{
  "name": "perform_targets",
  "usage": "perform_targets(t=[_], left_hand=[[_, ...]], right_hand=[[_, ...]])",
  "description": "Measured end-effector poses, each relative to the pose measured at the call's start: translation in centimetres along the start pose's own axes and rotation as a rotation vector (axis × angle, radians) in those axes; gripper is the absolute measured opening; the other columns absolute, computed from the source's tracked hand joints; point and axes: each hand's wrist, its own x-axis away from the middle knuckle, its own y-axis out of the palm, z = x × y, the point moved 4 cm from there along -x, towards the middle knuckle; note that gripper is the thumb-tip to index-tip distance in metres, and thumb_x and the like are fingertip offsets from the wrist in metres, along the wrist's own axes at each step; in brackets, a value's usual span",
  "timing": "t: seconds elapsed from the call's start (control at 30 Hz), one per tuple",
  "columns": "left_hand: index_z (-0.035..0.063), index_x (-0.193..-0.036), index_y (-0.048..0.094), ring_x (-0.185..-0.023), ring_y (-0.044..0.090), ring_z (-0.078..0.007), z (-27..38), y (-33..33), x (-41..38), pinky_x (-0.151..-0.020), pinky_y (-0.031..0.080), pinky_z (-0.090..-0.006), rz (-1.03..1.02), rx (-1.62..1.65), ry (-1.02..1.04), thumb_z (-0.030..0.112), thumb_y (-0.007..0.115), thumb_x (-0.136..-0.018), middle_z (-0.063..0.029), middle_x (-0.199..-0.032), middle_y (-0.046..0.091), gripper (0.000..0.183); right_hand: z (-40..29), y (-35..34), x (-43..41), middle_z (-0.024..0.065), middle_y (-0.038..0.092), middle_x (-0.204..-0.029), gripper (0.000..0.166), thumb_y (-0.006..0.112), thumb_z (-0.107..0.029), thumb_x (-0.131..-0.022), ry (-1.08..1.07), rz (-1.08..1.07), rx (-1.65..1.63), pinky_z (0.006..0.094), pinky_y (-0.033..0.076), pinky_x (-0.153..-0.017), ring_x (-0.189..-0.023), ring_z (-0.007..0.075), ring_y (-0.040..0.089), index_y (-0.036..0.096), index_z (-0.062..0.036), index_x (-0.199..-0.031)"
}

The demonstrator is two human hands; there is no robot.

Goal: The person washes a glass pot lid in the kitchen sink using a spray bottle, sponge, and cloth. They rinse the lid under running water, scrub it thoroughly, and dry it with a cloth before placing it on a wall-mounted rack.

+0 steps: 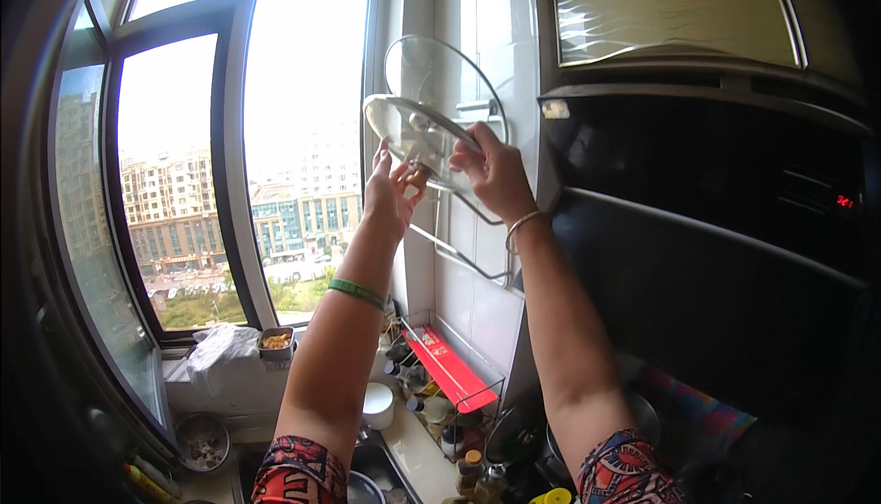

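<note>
A clear glass pot lid (392, 118) is held up at a tilt before the white tiled wall. My right hand (497, 177) grips its metal rim on the right. From below, my left hand (387, 194) supports it, with fingers at the brownish knob (417, 175) and near the left rim. Just behind, a second glass lid (440, 63) stands upright, partly covered by the first. Both are in front of a wall-mounted wire rack (475, 266), whose lower bars curve out beneath my hands.
An open window (103, 242) lies left; a range hood (688, 139) and cabinet (674, 8) are right. Below are a wire shelf with a red sheet (451, 370), bottles (469, 469), a white container (377, 404), a sink (385, 459) and a small food tin (277, 345) on the sill.
</note>
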Motion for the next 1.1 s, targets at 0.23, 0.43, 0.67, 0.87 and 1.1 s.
perform_targets(t=[0.23, 0.43, 0.67, 0.87, 1.1], left_hand=[[0.0328, -0.150, 0.036, -0.111, 0.055, -0.0243, 0.0, 1.0, 0.5, -0.102, 0.038, -0.0530, 0.009, 0.068, 0.014, 0.038, 0.032, -0.107, -0.0156, -0.134, 0.047, 0.043], [0.0240, -0.142, 0.044, -0.101, 0.058, -0.0218, -1.1, 0.1, -0.3, -0.094, 0.045, -0.0479, 0.070, 0.106, 0.016, 0.036, 0.037, -0.106, -0.0133, -0.119, 0.054, 0.039], [0.0090, -0.126, 0.049, -0.099, 0.059, -0.0224, -2.2, -0.1, -1.0, -0.090, 0.049, -0.0435, 0.121, 0.091, 0.029, 0.021, 0.050, -0.097, -0.0114, -0.107, 0.059, 0.032], [0.0083, -0.117, 0.052, -0.102, 0.056, -0.0199, -3.1, -0.1, -1.3, -0.094, 0.046, -0.0377, 0.106, -0.030, 0.031, 0.007, 0.054, -0.085, -0.0084, -0.109, 0.058, 0.031], [0.0065, -0.148, 0.034, -0.133, 0.039, -0.0301, -2.8, 1.8, 0.7, -0.111, 0.029, -0.0385, 0.061, -0.299, 0.036, 0.007, 0.052, -0.082, -0.0188, -0.140, 0.043, 0.068]], right_hand=[[-0.1, -0.4, -0.3, 0.0092, 0.068, -0.081, 0.014, 0.065, 0.000, -0.091, -0.004, -0.008, 0.010, 0.0306, 0.057, -0.071, -0.083, 0.0170, 0.072, 0.053, -0.0011, -0.097], [-0.1, -0.2, 0.0, 0.0109, 0.070, -0.085, 0.012, 0.063, -0.003, -0.093, 0.031, -0.017, 0.011, 0.0313, 0.057, -0.071, -0.082, 0.0210, 0.073, 0.054, -0.0006, -0.100], [1.5, -0.1, -0.2, 0.0090, 0.067, -0.084, 0.014, 0.065, -0.006, -0.093, 0.077, 0.063, -0.120, 0.0303, 0.057, -0.068, -0.077, 0.0180, 0.072, 0.053, 0.0012, -0.098], [2.4, -0.2, -0.5, 0.0114, 0.068, -0.086, 0.011, 0.060, 0.005, -0.091, 0.112, 0.037, -0.146, 0.0321, 0.061, -0.072, -0.087, 0.0214, 0.073, 0.053, 0.0005, -0.098], [3.9, -0.7, -0.8, 0.0137, 0.068, -0.087, 0.015, 0.061, 0.002, -0.092, 0.266, -0.031, 0.016, 0.0325, 0.059, -0.067, -0.082, 0.0229, 0.074, 0.052, -0.0002, -0.103]])
